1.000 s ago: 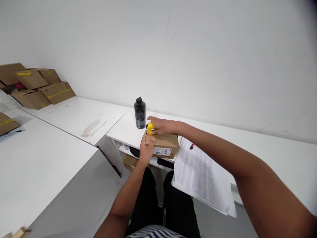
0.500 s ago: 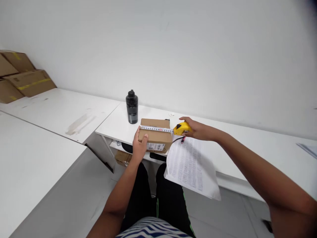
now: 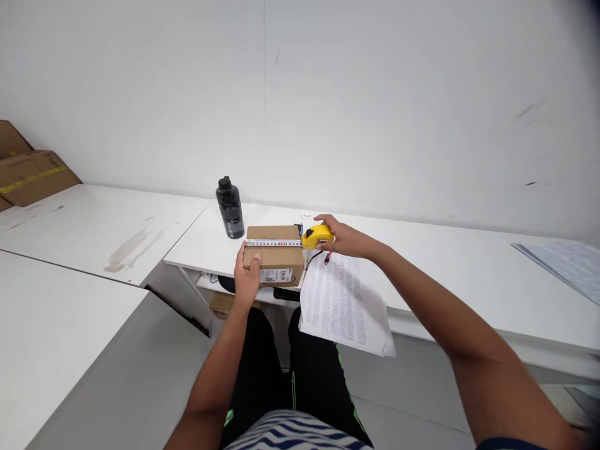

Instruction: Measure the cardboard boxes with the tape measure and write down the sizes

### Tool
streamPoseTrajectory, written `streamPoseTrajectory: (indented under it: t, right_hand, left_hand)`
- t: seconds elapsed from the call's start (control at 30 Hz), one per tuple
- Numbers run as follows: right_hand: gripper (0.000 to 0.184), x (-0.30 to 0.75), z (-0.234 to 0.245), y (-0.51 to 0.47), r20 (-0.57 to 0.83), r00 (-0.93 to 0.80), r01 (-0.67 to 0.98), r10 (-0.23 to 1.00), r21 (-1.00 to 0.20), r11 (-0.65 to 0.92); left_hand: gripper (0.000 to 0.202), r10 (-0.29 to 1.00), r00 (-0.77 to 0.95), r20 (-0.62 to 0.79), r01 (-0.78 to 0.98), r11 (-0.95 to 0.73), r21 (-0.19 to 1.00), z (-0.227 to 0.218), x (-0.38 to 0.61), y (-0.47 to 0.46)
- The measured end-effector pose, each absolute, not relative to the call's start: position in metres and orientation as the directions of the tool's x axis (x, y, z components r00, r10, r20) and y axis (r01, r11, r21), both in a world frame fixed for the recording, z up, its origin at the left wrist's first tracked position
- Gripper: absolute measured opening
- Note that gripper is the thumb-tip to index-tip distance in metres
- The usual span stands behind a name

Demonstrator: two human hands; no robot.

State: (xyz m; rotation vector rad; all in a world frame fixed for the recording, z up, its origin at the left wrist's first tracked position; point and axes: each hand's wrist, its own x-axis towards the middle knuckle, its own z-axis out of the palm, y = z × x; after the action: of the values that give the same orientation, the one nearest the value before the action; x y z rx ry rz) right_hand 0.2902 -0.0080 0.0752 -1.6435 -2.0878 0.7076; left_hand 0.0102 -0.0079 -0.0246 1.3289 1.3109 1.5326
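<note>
A small brown cardboard box [image 3: 276, 259] with a white label sits at the front edge of a white desk [image 3: 440, 262]. My left hand [image 3: 246, 279] grips the box's left front corner and pins the tape's end there. My right hand [image 3: 341, 237] is closed on a yellow tape measure [image 3: 317, 237] just right of the box. Its blade [image 3: 274, 243] is stretched flat across the box top.
A black water bottle [image 3: 229, 207] stands behind the box to the left. A printed sheet [image 3: 342, 300] with a red pen [image 3: 327, 256] hangs over the desk edge. More papers [image 3: 562, 262] lie far right. Cardboard boxes [image 3: 28, 175] are stacked far left on another table [image 3: 103, 222].
My right hand drew the tape measure from the box's left end to its right side, pulling the blade across the top. The view shifted to the right.
</note>
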Motion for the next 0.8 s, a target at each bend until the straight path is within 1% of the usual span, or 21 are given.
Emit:
streamPoseTrajectory:
  t: [0.1,0.17,0.33,0.43,0.5,0.6,0.67,0.7,0.73,0.8]
  right_hand:
    - [0.071,0.27,0.08,-0.003,0.129,-0.27,0.792,0.954,-0.533,0.296]
    - [0.073,0.251,0.084,0.003,0.187,-0.319,0.778,0.929,-0.509,0.369]
    - [0.081,0.191,0.087,0.022,0.197,-0.492,0.679,0.848,-0.523,0.516]
    - [0.083,0.156,0.084,0.031,0.239,-0.553,0.637,0.798,-0.495,0.59]
    - [0.082,0.141,0.083,0.033,0.271,-0.568,0.636,0.777,-0.455,0.623]
    - [0.08,0.136,0.082,0.031,0.297,-0.545,0.675,0.784,-0.401,0.62]
    - [0.081,0.146,0.081,0.023,0.319,-0.501,0.7,0.805,-0.397,0.593]
    - [0.082,0.155,0.079,0.016,0.347,-0.465,0.706,0.815,-0.411,0.578]
    - [0.082,0.164,0.075,0.006,0.382,-0.418,0.702,0.824,-0.44,0.56]
    - [0.084,0.182,0.061,-0.021,0.45,-0.284,0.657,0.847,-0.552,0.513]
  left_hand:
    - [0.056,0.94,-0.217,0.263,0.112,-0.243,0.963,-0.025,0.009,-0.008]
    - [0.056,0.937,-0.223,0.269,0.127,-0.245,0.961,-0.025,0.009,-0.007]
    - [0.057,0.943,-0.211,0.257,0.134,-0.233,0.963,-0.024,0.007,-0.006]
    - [0.067,0.946,-0.206,0.249,0.086,-0.236,0.968,-0.023,0.009,-0.009]
    - [0.076,0.948,-0.226,0.226,0.042,-0.222,0.974,-0.023,0.011,-0.009]
    - [0.086,0.948,-0.27,0.169,0.021,-0.169,0.985,-0.023,0.012,-0.008]
    - [0.088,0.947,-0.285,0.149,0.049,-0.141,0.989,-0.022,0.012,-0.006]
    - [0.086,0.938,-0.304,0.168,0.082,-0.15,0.985,-0.021,0.013,-0.006]
    - [0.084,0.914,-0.344,0.216,0.132,-0.181,0.975,-0.021,0.015,-0.008]
    - [0.08,0.799,-0.448,0.401,0.276,-0.304,0.912,-0.022,0.024,-0.019]
